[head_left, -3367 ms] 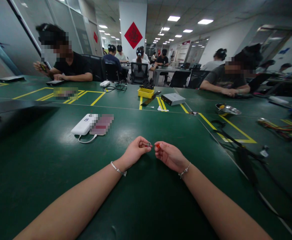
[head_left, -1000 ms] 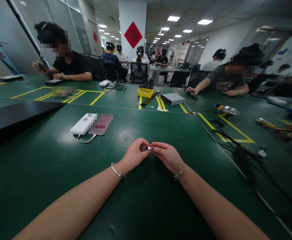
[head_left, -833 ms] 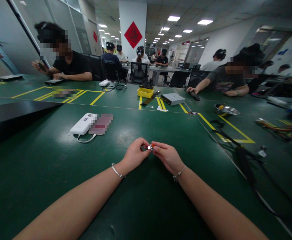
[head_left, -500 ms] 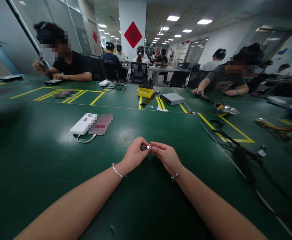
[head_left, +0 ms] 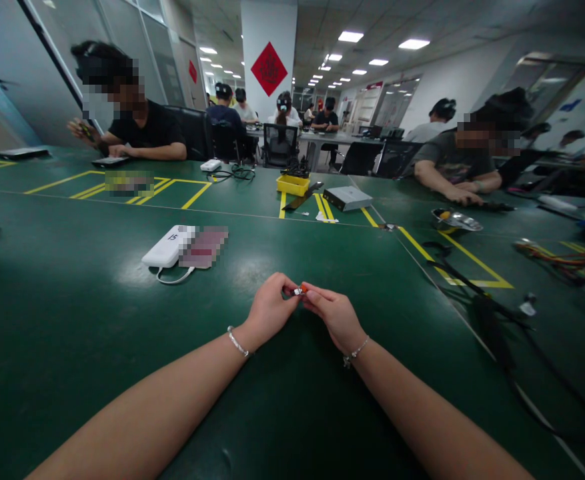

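Observation:
Both hands meet over the green table, pinching a small part between their fingertips. My left hand is closed on a small shiny metal piece. My right hand is closed from the other side, with a bit of orange showing at its fingertips. Whether the metal and the orange belong to one part I cannot tell; the fingers cover most of it. Beyond my left hand lies a white power bank marked 15, its short white cable looped in front, beside a blurred-out flat phone-like thing.
Farther back are a yellow tray of dark parts and a grey box. On the right lie a metal dish, black cables and a bundle of coloured wires. Co-workers sit across the table at left and right.
My hands keep their pinch on the small part, almost unmoved. The co-worker at right has drawn the hand and dark tool back from the dish. The view has shifted slightly.

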### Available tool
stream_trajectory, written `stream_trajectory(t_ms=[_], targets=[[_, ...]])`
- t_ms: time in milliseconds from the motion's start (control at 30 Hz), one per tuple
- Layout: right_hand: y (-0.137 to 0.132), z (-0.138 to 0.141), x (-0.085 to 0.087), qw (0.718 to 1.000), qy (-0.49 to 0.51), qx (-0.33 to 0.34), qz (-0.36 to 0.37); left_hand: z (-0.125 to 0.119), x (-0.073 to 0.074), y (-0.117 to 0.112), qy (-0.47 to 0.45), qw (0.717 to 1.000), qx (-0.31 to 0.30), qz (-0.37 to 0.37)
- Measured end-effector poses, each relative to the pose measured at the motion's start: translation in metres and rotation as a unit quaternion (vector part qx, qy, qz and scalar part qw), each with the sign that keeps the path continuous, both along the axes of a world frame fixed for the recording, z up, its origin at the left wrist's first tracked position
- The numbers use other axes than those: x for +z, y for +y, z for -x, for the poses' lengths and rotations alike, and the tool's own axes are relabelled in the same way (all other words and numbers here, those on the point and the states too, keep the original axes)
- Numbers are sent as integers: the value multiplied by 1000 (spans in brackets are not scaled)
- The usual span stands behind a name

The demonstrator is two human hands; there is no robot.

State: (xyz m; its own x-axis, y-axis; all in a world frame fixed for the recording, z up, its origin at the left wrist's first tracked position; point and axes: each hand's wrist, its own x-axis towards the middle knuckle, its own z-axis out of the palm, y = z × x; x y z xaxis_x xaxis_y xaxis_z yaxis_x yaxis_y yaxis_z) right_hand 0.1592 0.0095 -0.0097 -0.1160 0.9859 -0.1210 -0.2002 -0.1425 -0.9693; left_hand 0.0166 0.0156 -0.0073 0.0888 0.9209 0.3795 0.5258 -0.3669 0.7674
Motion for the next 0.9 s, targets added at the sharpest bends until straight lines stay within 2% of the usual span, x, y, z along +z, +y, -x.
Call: stream_trajectory(t_ms=[367, 767, 900], targets=[[0, -2, 2, 999, -15, 34, -10, 1, 0, -1, -8, 1000, 23, 2], [1, -4, 2, 1000, 2, 22, 4, 2, -5, 4, -36, 999, -5, 33], [2, -4, 1, 1000, -7, 23, -2, 2, -4, 3, -23, 1000, -4, 16]])
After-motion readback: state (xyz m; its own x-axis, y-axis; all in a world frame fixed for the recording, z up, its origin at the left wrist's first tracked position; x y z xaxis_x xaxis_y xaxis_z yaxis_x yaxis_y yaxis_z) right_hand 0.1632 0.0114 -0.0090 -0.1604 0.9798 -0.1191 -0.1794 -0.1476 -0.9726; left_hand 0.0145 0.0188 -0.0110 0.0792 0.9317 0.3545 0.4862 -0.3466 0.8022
